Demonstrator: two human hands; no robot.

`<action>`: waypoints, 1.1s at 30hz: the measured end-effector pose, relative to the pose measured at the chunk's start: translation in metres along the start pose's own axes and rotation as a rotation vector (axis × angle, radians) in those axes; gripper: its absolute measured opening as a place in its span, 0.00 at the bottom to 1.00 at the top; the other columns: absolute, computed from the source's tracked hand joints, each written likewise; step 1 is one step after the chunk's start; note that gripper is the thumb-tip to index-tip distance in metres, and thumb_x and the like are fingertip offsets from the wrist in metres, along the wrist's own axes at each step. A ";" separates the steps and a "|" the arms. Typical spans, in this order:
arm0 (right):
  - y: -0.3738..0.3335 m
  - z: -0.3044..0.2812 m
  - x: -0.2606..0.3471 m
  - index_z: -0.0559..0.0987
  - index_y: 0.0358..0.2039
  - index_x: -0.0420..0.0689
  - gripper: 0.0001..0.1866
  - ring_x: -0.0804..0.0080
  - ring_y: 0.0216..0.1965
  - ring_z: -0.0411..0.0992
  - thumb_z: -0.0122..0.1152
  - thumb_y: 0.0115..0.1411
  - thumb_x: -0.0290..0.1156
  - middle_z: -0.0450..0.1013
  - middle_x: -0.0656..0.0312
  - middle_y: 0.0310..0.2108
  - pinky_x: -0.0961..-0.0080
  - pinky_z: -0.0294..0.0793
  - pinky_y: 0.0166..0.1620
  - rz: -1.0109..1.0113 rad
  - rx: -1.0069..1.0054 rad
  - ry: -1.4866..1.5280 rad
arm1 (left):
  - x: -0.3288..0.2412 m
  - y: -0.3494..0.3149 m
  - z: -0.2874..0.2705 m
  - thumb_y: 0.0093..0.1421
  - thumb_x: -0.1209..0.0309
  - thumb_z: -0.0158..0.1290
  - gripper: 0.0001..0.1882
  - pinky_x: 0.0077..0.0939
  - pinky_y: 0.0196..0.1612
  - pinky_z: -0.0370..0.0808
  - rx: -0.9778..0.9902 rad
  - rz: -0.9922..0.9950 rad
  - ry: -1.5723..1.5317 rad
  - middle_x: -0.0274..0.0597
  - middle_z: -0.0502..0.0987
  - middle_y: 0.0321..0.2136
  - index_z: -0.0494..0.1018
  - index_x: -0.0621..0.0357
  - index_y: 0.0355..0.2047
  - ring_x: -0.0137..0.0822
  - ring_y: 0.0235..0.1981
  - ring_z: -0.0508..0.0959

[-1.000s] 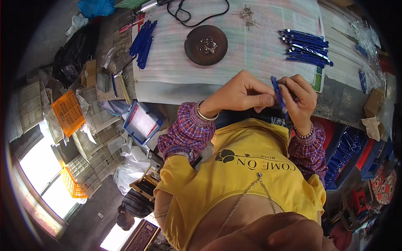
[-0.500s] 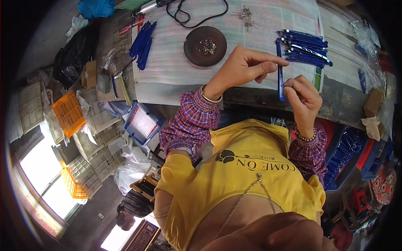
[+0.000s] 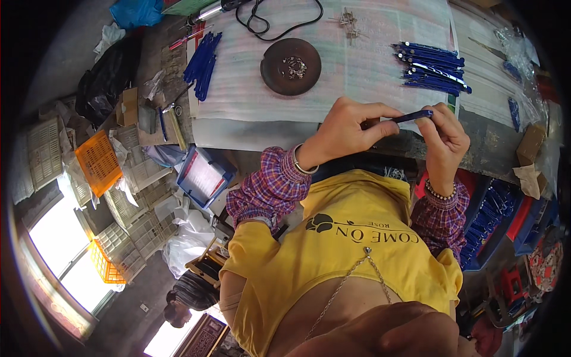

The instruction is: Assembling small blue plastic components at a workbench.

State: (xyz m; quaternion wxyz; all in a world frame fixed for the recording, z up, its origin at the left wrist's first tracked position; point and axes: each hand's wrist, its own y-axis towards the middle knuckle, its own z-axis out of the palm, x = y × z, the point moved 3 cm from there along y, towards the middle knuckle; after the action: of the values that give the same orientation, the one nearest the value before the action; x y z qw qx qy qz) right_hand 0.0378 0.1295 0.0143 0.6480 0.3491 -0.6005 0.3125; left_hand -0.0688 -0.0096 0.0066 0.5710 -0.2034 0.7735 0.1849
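Both hands hold one slim blue plastic strip [image 3: 410, 116] in front of me, just off the table's near edge. My left hand [image 3: 360, 128] pinches its left end between thumb and fingers. At the other end, my right hand [image 3: 443, 141] has thumb and fingertips closed on the tip. The strip lies nearly level, its right end slightly raised. Beyond my right hand is a pile of similar blue strips [image 3: 433, 70] on the pale sheet. A round brown dish [image 3: 273, 74] with small shiny metal bits [image 3: 294, 67] sits beyond my left hand.
Another bunch of blue strips [image 3: 203, 65] lies at the sheet's left. A corded tool [image 3: 211, 11] and its black cable [image 3: 262, 30] are at the back, with small metal pieces [image 3: 350, 25] to their right. Below the table at right stands a blue crate [image 3: 476, 241] of strips.
The strip has turned from upright in the picture to nearly level and has come nearer to me, away from the pile. Both hands have moved back with it, still gripping it.
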 end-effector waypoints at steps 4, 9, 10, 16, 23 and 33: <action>0.001 -0.001 -0.001 0.76 0.30 0.30 0.05 0.84 0.26 0.60 0.56 0.51 0.15 0.66 0.66 0.26 0.88 0.55 0.27 -0.035 0.031 -0.027 | -0.002 -0.006 0.004 0.52 0.75 0.57 0.09 0.14 0.20 0.66 0.019 -0.082 -0.078 0.36 0.75 0.16 0.76 0.63 0.35 0.20 0.16 0.72; 0.002 0.000 -0.003 0.76 0.30 0.31 0.04 0.85 0.25 0.60 0.56 0.51 0.16 0.66 0.67 0.25 0.88 0.55 0.25 -0.090 0.066 -0.072 | 0.000 -0.011 0.008 0.52 0.75 0.57 0.08 0.13 0.18 0.63 0.053 -0.163 -0.204 0.34 0.73 0.13 0.75 0.65 0.32 0.17 0.15 0.69; 0.003 0.000 -0.002 0.76 0.30 0.31 0.04 0.85 0.25 0.60 0.56 0.51 0.16 0.66 0.67 0.25 0.88 0.55 0.25 -0.089 0.066 -0.072 | 0.002 -0.012 0.009 0.52 0.75 0.56 0.07 0.13 0.18 0.62 0.061 -0.182 -0.221 0.33 0.72 0.13 0.75 0.65 0.31 0.17 0.14 0.68; 0.006 -0.001 -0.009 0.76 0.29 0.32 0.05 0.82 0.24 0.63 0.59 0.50 0.18 0.68 0.64 0.23 0.86 0.59 0.26 -0.038 0.089 -0.103 | 0.006 -0.015 0.011 0.53 0.74 0.56 0.07 0.14 0.17 0.59 0.084 -0.221 -0.215 0.30 0.69 0.11 0.74 0.65 0.31 0.17 0.13 0.64; 0.008 0.003 -0.007 0.77 0.30 0.34 0.05 0.78 0.22 0.67 0.58 0.50 0.18 0.70 0.61 0.24 0.84 0.64 0.25 -0.214 0.156 -0.351 | -0.001 -0.026 0.019 0.57 0.71 0.52 0.10 0.13 0.17 0.59 0.287 -0.495 -0.760 0.31 0.70 0.14 0.74 0.67 0.36 0.19 0.13 0.65; 0.000 0.006 -0.006 0.76 0.30 0.34 0.06 0.74 0.23 0.69 0.58 0.49 0.17 0.71 0.59 0.24 0.82 0.66 0.26 -0.247 0.216 -0.436 | -0.019 0.009 -0.007 0.60 0.77 0.48 0.13 0.15 0.21 0.65 0.310 -0.244 -0.583 0.31 0.70 0.17 0.74 0.63 0.44 0.20 0.17 0.67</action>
State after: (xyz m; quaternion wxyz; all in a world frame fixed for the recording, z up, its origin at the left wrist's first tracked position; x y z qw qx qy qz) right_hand 0.0344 0.1245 0.0083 0.4953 0.5459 -0.6420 0.2110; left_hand -0.0742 -0.0037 0.0278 0.8098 -0.1439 0.5668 0.0462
